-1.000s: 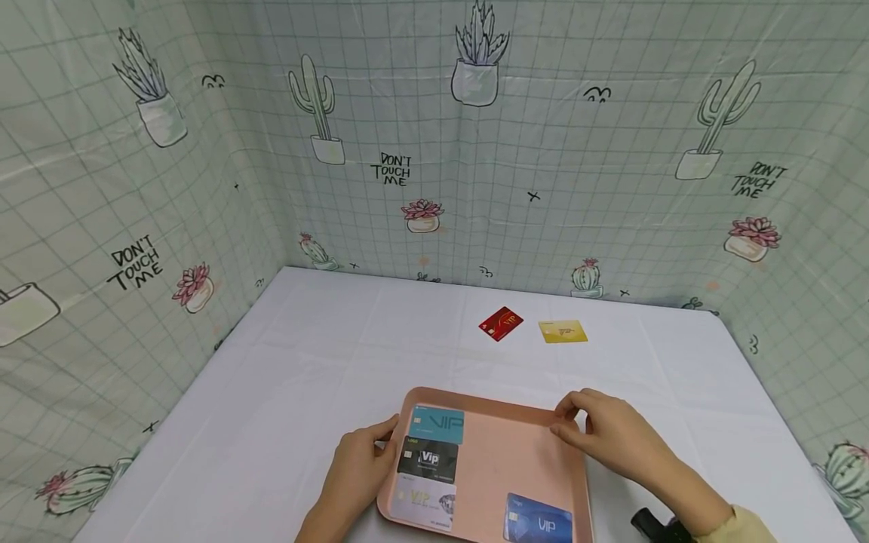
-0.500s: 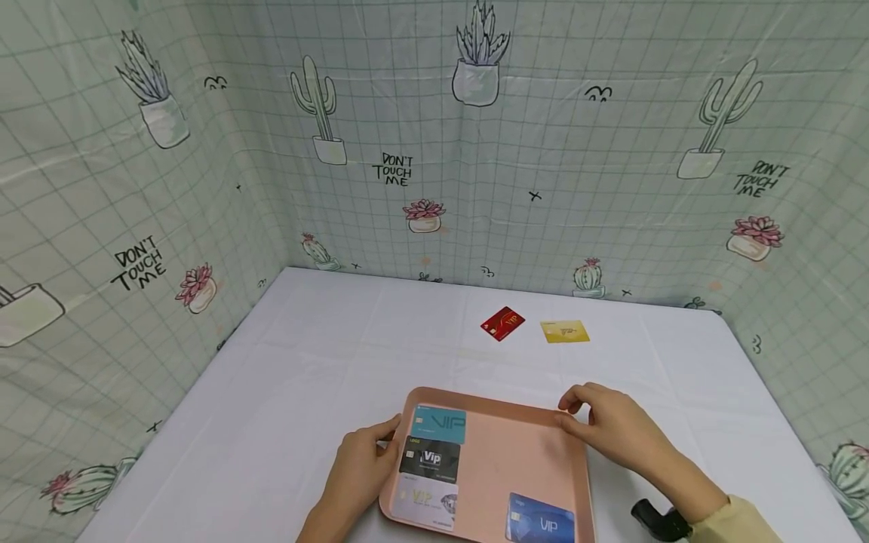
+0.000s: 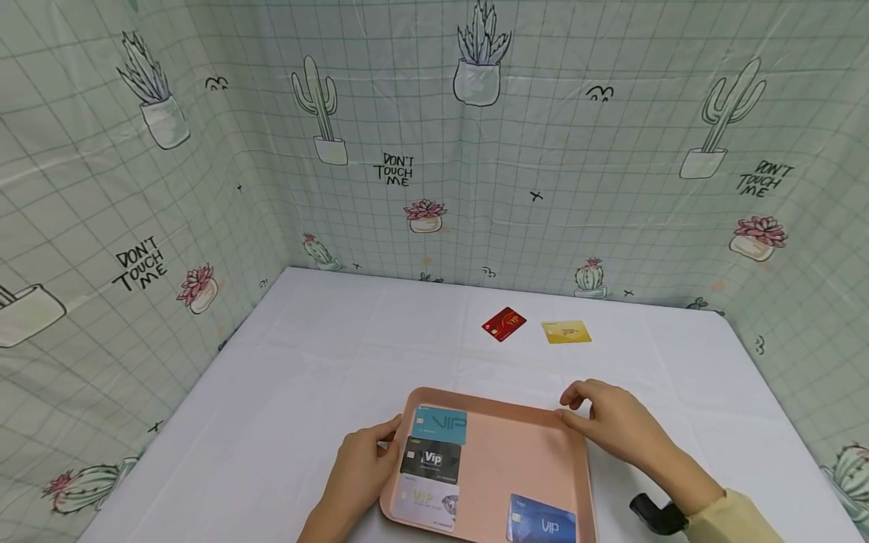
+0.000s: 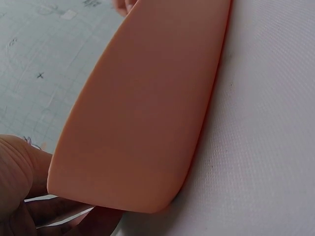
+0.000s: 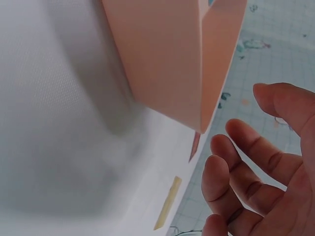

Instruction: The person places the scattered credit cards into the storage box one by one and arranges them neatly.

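My left hand (image 3: 363,464) holds the left side of a pink rectangular tray (image 3: 516,452), thumb and index finger at its rim. In the left wrist view, that hand's fingers pass behind the tray's end. Inside the tray, a teal VIP card (image 3: 440,425), a black VIP card (image 3: 431,460) and a white VIP card (image 3: 428,501) form a column along the left wall. A blue VIP card (image 3: 541,520) lies at the near right. My right hand (image 3: 611,422) hovers at the far right corner, its loosely bent fingers apart from the tray (image 5: 162,54) in the right wrist view.
Beyond the tray, a red VIP card (image 3: 505,324) and a yellow card (image 3: 566,332) lie on the white tabletop (image 3: 326,362). A black curved object (image 3: 657,515) shows by the right sleeve. A cactus-print cloth (image 3: 502,151) encloses the back and sides.
My right hand has let go of the tray's far right corner and shifted slightly away from it. The left hand, the tray and the cards stay where they were.
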Tool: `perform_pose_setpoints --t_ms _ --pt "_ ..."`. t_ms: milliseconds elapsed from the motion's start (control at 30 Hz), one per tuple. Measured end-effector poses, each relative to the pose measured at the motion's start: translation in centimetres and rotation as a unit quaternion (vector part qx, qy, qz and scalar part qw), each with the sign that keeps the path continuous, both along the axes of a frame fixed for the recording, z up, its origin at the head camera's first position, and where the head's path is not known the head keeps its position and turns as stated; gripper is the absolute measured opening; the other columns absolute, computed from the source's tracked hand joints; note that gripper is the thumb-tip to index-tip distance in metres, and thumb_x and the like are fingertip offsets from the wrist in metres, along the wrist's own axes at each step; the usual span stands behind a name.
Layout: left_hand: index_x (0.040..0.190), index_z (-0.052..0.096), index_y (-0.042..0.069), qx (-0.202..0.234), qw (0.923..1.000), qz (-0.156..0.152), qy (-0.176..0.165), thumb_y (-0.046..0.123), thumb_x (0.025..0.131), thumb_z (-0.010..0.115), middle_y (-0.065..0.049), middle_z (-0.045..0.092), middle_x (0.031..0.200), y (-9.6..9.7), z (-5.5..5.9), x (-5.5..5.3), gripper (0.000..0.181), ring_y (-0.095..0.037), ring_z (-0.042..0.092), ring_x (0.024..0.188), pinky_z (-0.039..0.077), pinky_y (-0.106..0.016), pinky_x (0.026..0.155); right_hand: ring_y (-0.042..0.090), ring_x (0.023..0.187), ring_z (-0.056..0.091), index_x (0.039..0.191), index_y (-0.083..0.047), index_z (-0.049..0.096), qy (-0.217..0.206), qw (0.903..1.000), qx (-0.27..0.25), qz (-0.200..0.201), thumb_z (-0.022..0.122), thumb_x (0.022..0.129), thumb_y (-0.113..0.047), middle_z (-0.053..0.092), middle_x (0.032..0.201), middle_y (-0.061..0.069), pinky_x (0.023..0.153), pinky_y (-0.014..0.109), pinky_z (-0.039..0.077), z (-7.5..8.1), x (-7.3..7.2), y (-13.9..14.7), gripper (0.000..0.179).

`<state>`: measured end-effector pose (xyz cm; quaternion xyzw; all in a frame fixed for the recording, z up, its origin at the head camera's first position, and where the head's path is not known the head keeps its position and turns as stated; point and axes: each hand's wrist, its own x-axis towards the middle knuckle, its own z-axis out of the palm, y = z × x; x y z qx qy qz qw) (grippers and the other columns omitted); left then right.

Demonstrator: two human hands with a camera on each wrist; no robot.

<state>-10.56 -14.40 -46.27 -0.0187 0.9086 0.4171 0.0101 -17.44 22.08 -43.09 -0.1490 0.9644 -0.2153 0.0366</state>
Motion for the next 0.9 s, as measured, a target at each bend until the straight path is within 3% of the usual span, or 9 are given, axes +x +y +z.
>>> perform_pose_setpoints --t_ms 900 --pt "0.134 0.069 0.005 0.005 1.0 -0.001 0.0 0.006 0.092 0.068 -0.01 0.077 0.105 -0.2 -0.4 -0.1 0.042 -0.008 0.07 0.078 0.055 -0.027 0.067 0.012 0.073 0.054 0.098 -0.017 0.073 -0.014 0.9995 0.011 -0.025 0.077 0.091 -0.034 0.07 0.092 -0.005 0.065 0.032 0.046 -0.6 -1.6 0.2 0.019"
